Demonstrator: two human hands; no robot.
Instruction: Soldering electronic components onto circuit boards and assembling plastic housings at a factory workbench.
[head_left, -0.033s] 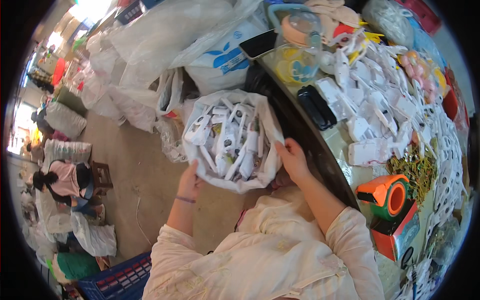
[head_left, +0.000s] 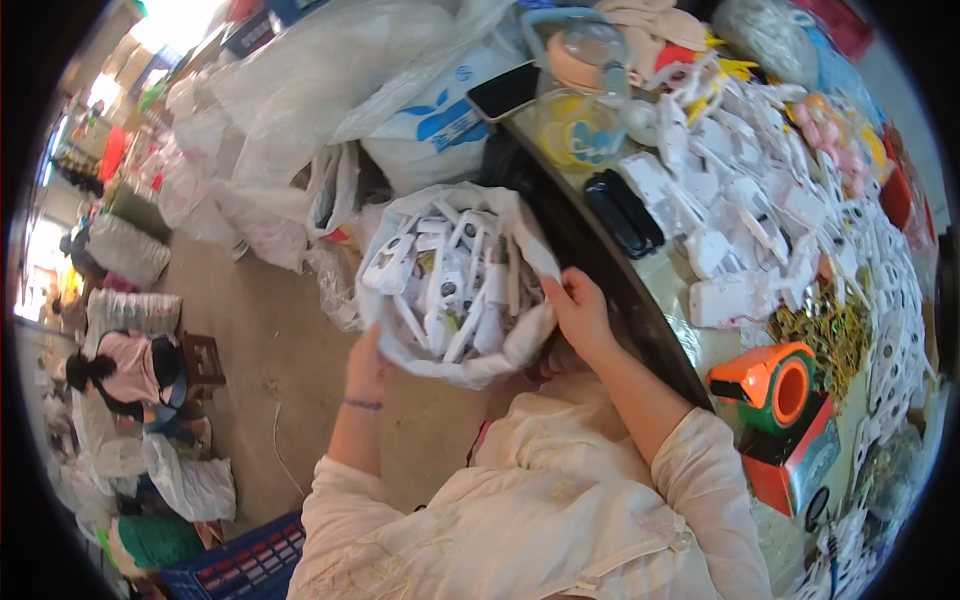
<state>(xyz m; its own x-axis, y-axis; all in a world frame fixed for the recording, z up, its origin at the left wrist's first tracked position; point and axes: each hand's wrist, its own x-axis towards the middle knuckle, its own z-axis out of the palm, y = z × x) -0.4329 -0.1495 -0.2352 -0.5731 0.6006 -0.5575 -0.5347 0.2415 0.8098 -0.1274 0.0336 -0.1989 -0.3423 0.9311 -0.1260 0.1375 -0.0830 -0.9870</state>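
White packets (head_left: 745,215) and tape dispenser (head_left: 780,390) crowd table (head_left: 690,345).

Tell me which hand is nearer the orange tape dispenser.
Right. The right hand grips the white bag's rim on the table side; the left hand holds the far rim, farther from the orange tape dispenser.

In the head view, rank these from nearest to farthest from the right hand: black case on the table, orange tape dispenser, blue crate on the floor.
From the right hand:
1. black case, just above it on the table edge.
2. orange tape dispenser, to its right on the table.
3. blue crate, far lower left on the floor.
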